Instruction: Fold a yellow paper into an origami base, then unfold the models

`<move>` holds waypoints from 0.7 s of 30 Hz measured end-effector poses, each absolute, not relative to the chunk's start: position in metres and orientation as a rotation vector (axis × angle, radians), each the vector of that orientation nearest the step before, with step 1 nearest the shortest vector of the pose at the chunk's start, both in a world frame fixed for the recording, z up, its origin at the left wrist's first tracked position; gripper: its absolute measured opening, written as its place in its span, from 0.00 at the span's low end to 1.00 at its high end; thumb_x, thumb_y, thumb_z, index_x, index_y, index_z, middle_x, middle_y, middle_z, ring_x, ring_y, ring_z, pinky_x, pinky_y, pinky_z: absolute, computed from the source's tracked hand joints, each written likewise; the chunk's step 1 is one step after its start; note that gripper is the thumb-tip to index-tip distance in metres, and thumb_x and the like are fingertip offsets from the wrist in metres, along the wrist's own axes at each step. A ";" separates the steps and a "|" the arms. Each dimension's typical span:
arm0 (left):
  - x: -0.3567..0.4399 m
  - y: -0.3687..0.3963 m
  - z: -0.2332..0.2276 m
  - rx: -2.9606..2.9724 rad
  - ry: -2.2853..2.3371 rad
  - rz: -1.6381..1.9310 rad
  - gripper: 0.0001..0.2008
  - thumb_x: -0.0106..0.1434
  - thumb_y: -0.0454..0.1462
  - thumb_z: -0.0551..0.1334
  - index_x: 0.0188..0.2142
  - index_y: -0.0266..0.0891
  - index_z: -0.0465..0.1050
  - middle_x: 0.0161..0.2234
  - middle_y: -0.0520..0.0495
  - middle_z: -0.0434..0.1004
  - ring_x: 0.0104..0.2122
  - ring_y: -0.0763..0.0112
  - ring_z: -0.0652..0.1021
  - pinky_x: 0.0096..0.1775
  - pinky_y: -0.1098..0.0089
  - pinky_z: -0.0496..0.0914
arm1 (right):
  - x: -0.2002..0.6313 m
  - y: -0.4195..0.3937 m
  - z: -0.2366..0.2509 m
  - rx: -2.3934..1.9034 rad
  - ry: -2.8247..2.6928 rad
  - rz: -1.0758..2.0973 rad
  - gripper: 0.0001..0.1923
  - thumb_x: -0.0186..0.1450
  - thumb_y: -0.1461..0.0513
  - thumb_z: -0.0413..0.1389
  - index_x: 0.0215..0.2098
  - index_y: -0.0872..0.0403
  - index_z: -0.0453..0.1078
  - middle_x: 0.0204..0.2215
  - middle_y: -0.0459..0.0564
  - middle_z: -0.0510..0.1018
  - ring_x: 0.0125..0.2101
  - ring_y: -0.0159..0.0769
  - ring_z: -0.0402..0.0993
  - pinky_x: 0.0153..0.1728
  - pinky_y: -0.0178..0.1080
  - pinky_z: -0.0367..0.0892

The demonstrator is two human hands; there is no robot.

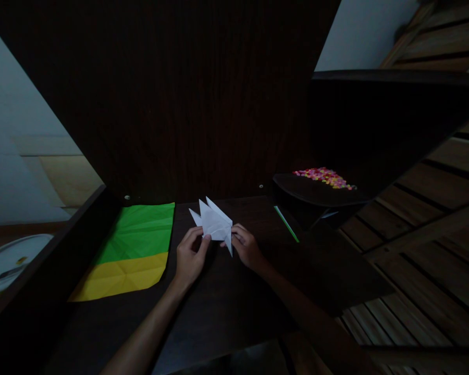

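Observation:
A white folded paper figure (216,223) with several pointed flaps is held up between my two hands, over the dark wooden desk (226,307). My left hand (190,255) pinches its lower left edge between thumb and fingers. On the right side, my right hand (245,246) grips the paper near a narrow point that hangs downward. Some of my right fingers are hidden behind the paper. Left of my hands lies a creased green sheet (144,232) with a yellow sheet (128,276) along its near side.
A thin green and white strip (286,224) lies to the right. Pink, red and yellow small pieces (326,177) are heaped on a dark corner shelf (305,187). A tall dark panel (203,104) rises behind the desk. A white round tabletop (11,255) stands at far left.

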State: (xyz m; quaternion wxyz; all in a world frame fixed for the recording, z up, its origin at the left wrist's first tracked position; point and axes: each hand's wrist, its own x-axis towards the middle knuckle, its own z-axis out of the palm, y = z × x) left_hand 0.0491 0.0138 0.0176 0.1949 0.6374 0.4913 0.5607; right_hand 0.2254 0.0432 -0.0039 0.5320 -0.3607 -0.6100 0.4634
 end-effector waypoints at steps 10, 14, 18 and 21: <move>0.049 0.015 0.012 1.826 1.423 1.625 0.07 0.64 0.39 0.61 0.34 0.39 0.76 0.37 0.45 0.78 0.38 0.64 0.78 0.42 0.66 0.71 | 0.225 0.047 -0.005 -0.760 -1.324 1.248 0.11 0.58 0.57 0.61 0.38 0.52 0.72 0.36 0.46 0.69 0.21 0.28 0.72 0.25 0.36 0.69; 0.047 0.017 0.009 1.853 1.437 1.646 0.07 0.64 0.38 0.61 0.32 0.38 0.76 0.35 0.46 0.78 0.36 0.65 0.78 0.40 0.67 0.72 | 0.227 0.049 -0.008 -0.726 -1.283 1.320 0.13 0.56 0.57 0.64 0.39 0.52 0.73 0.35 0.46 0.70 0.21 0.29 0.72 0.25 0.37 0.70; 0.047 0.017 0.008 1.889 1.436 1.667 0.06 0.64 0.37 0.61 0.32 0.39 0.77 0.35 0.46 0.78 0.36 0.65 0.78 0.39 0.67 0.72 | 0.228 0.050 -0.007 -0.713 -1.261 1.334 0.12 0.56 0.57 0.64 0.38 0.51 0.75 0.35 0.46 0.71 0.22 0.29 0.72 0.25 0.37 0.71; 0.047 0.017 0.008 1.911 1.437 1.697 0.06 0.63 0.37 0.62 0.33 0.39 0.77 0.35 0.46 0.79 0.36 0.65 0.78 0.39 0.67 0.73 | 0.229 0.049 -0.005 -0.712 -1.263 1.312 0.12 0.57 0.56 0.64 0.37 0.51 0.75 0.36 0.47 0.71 0.24 0.30 0.72 0.25 0.38 0.72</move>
